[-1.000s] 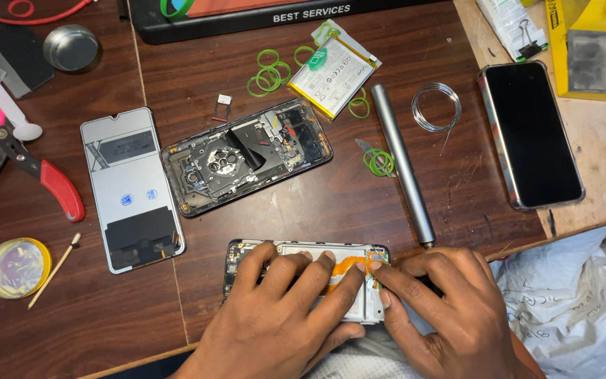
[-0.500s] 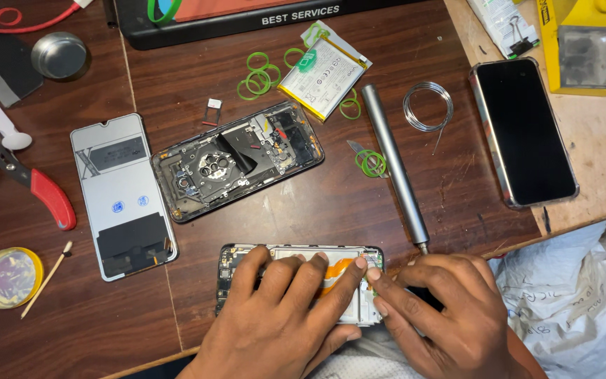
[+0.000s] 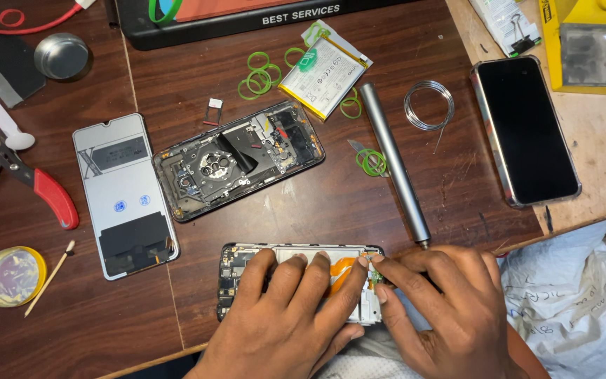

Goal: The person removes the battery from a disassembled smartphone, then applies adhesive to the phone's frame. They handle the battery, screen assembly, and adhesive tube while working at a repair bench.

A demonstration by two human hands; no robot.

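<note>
Right now your left hand lies flat across the opened phone frame at the table's near edge, pinning it steady, while your right hand pinches at a small part on its right end. Hands almost touching. Farther out sit the grey screwdriver, a second gutted phone, back cover and battery, kept within reach.

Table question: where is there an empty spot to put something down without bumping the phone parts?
Bare table lies between the opened black phone and the phone frame under both hands. More sits between the grey screwdriver and the dark phone, below the wire coil. The top is crowded: green rubber bands ring the battery.
</note>
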